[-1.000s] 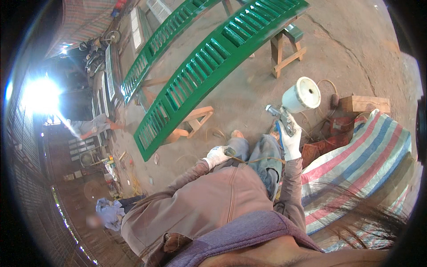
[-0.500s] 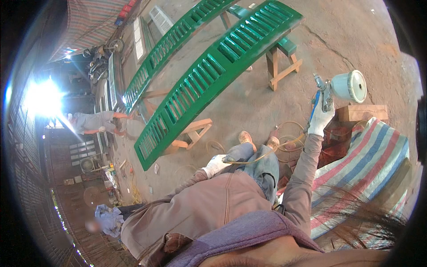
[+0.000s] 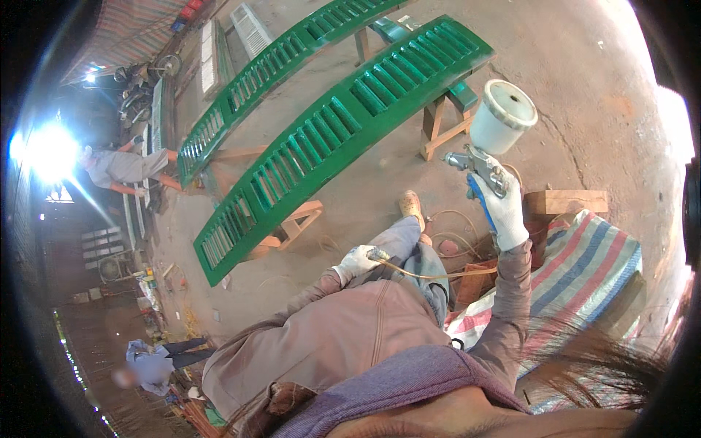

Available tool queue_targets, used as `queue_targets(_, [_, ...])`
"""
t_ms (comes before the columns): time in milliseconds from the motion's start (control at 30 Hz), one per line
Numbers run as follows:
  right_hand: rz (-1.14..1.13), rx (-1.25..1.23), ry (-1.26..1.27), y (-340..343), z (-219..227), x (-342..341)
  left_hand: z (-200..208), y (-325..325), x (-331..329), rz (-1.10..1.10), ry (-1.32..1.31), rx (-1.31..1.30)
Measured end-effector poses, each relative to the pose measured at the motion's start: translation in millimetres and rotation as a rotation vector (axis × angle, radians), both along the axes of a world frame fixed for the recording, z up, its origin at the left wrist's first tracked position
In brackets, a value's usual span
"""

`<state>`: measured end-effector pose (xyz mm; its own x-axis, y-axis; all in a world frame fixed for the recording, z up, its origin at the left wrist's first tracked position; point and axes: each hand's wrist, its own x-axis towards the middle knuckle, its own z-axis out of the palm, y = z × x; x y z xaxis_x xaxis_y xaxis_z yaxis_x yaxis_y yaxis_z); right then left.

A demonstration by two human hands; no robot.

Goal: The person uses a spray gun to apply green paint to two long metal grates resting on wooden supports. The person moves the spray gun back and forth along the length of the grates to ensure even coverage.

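Observation:
My gloved right hand (image 3: 502,210) is wrapped round the handle of a metal spray gun (image 3: 478,162), raised on the right. A pale round paint cup (image 3: 502,120) sits on top of the gun, tilted. Lower down, near my thighs, my gloved left hand (image 3: 358,264) grips a thin yellowish hose (image 3: 431,276) that runs toward the right. Beyond both hands a glossy green louvred shutter (image 3: 310,157) lies across wooden trestles. The gun's nozzle points left toward its right half, apart from it. A second green louvred shutter (image 3: 255,91) lies behind, roughly parallel.
Wooden trestles (image 3: 438,131) hold up the shutters. At my right are a wooden block (image 3: 568,201) and a striped tarp (image 3: 577,274). Hose loops lie on the floor by my feet. Two other people (image 3: 131,168) are at the left. Pale louvred panels (image 3: 252,31) lie at the back.
My right hand has moved left with the spray gun, and the gun has turned so its cup is uppermost and its nozzle points left. My left hand still holds the hose. My view has shifted.

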<state>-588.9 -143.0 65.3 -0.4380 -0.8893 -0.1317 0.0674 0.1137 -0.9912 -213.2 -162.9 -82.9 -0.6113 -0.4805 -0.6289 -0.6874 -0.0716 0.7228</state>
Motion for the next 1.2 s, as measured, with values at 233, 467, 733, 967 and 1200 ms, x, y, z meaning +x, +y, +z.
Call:
queue_targets(233, [-0.209, 0.078, 0.338, -62.5, 29.2, -47.1, -6.0, -46.2, -43.4, -0.021, 0.048, -0.060])
queue_targets(467, [-0.467, -0.010, 0.716, -91.7, 15.1, -101.8, -23.7, -91.4, -60.2, -0.034, 0.122, -0.089])
queue_targets(733, [-0.209, 0.125, 0.118, -83.7, 19.6, -81.4, -8.6, -123.3, -89.3, -0.071, 0.141, -0.036])
queue_targets(967, [-0.394, 0.146, 0.344, -117.7, 7.2, -145.2, -13.6, -121.0, -117.2, 0.064, 0.165, -0.009])
queue_targets(1200, [-0.498, -0.064, 0.529, -116.6, -22.0, -205.3, -22.5, -100.0, -146.1, 0.162, 0.099, -0.039])
